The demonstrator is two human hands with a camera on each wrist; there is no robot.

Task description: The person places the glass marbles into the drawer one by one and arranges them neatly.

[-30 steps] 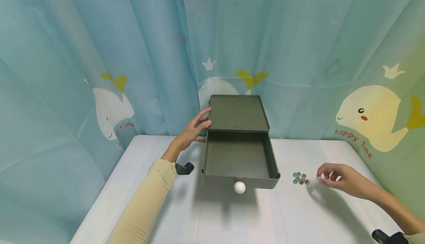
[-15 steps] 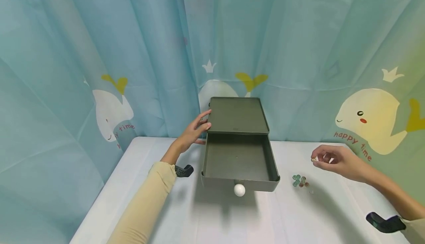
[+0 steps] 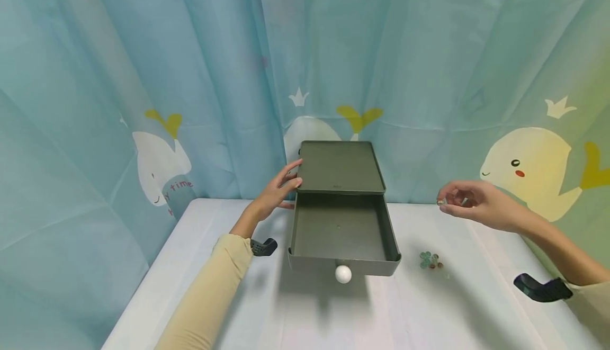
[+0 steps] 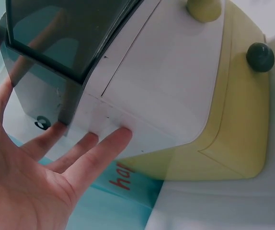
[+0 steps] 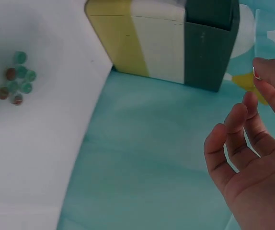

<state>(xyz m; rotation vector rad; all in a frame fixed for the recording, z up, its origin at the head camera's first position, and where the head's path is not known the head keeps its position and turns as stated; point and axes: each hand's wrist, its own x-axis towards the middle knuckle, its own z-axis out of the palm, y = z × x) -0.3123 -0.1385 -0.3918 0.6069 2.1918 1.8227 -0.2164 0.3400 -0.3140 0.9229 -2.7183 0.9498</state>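
Observation:
A small desktop drawer cabinet (image 3: 340, 167) has a dark green top tier, with white and yellow tiers below. Its green top drawer (image 3: 338, 231), fitted with a white knob (image 3: 343, 274), is pulled out and looks bare inside. My left hand (image 3: 276, 188) rests on the cabinet's left side, fingers extended and spread along the wall in the left wrist view. To the right of the cabinet, my right hand (image 3: 476, 204) is raised above the table, pinching a small clear glass bead (image 3: 440, 202) between thumb and index finger. Most of the bead is hidden by the fingertips.
Several green and brown glass beads (image 3: 431, 260) lie clustered on the white table (image 3: 414, 307), right of the drawer. A clear bead (image 3: 447, 276) lies beside them. A blue-green curtain (image 3: 429, 74) with whale prints hangs behind the table. The drawer juts out toward the front.
My right hand has lifted from beside the bead cluster, up and slightly left toward the cabinet, with the clear bead in its fingertips. The left hand and the drawer have stayed in place.

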